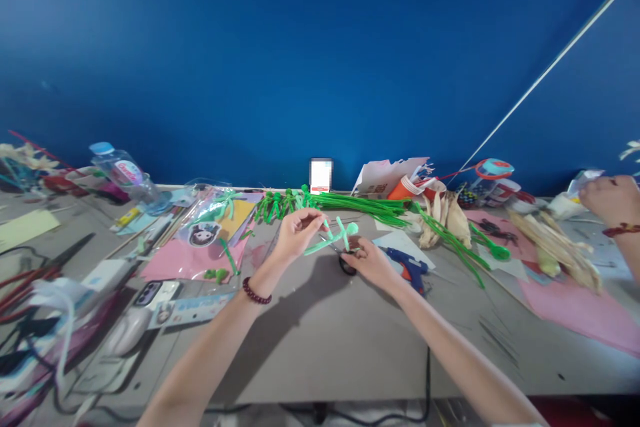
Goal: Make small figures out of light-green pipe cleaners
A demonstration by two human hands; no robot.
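Observation:
Fingertips of my left hand (pixel 299 233) are pinched on a light green pipe cleaner near the middle of the table. My right hand (pixel 369 260) is closed on a pair of scissors (pixel 347 267), whose black handle loop shows below the fingers. The scissor blades point left, close to my left fingers. Between the hands is a light green pipe-cleaner shape (pixel 340 235) with crossing strands and a round coil at its right end. The blades partly overlap with it, and I cannot tell whether they touch it. A blue glue gun (pixel 407 265) lies just right of my right hand.
Behind the hands lie a bundle of green pipe cleaners (pixel 365 205) and several finished green stems (pixel 275 203). A propped phone (pixel 321 175) stands against the blue wall. Pink sheets (pixel 175 259) and a water bottle (pixel 125 170) are left. Another person's hand (pixel 613 200) is far right.

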